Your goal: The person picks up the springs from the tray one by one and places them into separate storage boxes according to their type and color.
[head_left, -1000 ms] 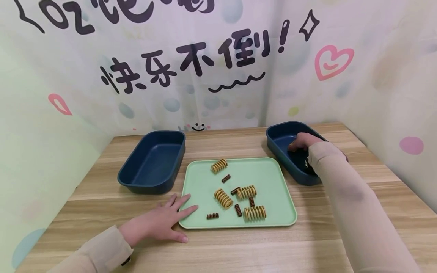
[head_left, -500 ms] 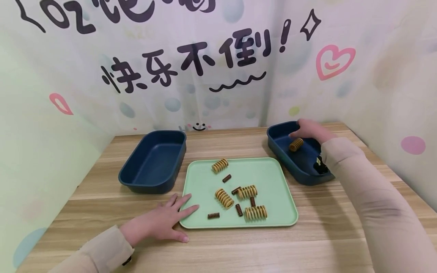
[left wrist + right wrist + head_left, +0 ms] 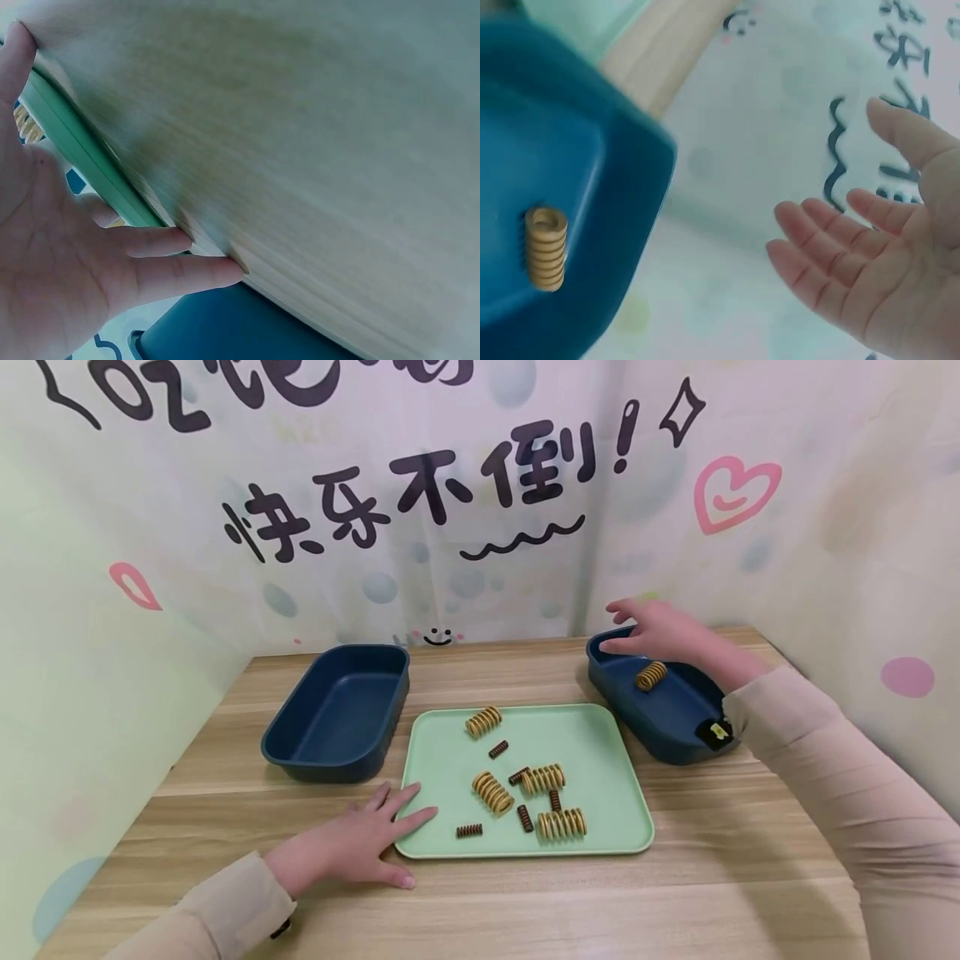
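Observation:
My right hand [image 3: 663,631] hovers over the far end of the right blue bin [image 3: 630,706], fingers loosely extended and holding nothing. Inside that bin lies one gold coil spring [image 3: 651,676], apart from the hand; the right wrist view shows it too [image 3: 546,249]. My left hand [image 3: 352,847] rests with spread fingers at the left edge of the pale green tray [image 3: 600,747], two fingertips over its rim. Scattered on the tray are several large gold springs [image 3: 562,823] and several small dark brown springs [image 3: 469,830]. One brown spring [image 3: 517,776] touches a gold one.
Another blue bin [image 3: 333,714], with nothing seen in it, stands left behind the tray. All sit on a wood-grain table [image 3: 525,910]. A printed cloth [image 3: 450,577] hangs behind the table's back edge. A black wrist strap piece [image 3: 714,733] overlaps the right bin's near end.
My right hand has let go of a gold spring in the right bin, then lifted up and away from it, its fingers opening. The left hand and tray have stayed in place.

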`<state>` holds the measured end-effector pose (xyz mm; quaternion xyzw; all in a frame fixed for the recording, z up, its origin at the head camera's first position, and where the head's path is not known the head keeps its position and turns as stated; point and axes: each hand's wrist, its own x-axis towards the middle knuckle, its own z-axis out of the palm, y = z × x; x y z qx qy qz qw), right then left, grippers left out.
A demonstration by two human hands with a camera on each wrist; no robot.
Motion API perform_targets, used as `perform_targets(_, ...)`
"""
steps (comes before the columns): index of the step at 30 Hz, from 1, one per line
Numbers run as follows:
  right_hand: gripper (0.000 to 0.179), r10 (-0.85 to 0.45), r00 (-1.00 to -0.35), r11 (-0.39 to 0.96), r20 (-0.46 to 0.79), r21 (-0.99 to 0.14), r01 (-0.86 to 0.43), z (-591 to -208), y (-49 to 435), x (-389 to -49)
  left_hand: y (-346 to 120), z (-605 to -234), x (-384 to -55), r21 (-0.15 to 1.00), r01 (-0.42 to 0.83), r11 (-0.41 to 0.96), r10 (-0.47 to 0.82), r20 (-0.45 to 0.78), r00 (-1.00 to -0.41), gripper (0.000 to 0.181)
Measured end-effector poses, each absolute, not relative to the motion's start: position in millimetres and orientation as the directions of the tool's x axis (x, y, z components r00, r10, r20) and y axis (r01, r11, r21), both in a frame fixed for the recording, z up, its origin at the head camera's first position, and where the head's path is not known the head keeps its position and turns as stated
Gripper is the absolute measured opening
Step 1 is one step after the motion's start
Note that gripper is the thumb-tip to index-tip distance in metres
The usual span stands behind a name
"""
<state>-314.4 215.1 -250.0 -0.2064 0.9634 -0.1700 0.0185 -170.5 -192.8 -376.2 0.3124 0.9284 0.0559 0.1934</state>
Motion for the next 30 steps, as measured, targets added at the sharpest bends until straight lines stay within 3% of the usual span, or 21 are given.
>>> perform_targets(5, 0.060, -0.541, -0.835, 0.766, 0.101, -0.350, -0.539, -258, 198, -296, -192, -377, -171, 0.218, 0.552, 0.805, 0.593, -0.329, -0.735, 0.085)
perform_targets(11, 0.059, -0.643, -0.759, 0.681, 0.100, -0.378, -0.627, -281, 178, -281, -193, -378, -172, 0.223, 0.553, 0.803, 0.596, -0.328, -0.733, 0.084)
perform_targets(23, 0.059, -0.761, -0.647, 0.590, -0.052, -0.469, -0.657, -327, 161, -272, -193, -377, -172, 0.227, 0.563, 0.795, 0.607, -0.316, -0.729, 0.085)
perform_targets(30, 0.053, -0.831, -0.544, 0.543, -0.118, -0.391, -0.743, -341, 158, -273, -194, -379, -172, 0.212, 0.559, 0.801, 0.598, -0.325, -0.733, 0.085)
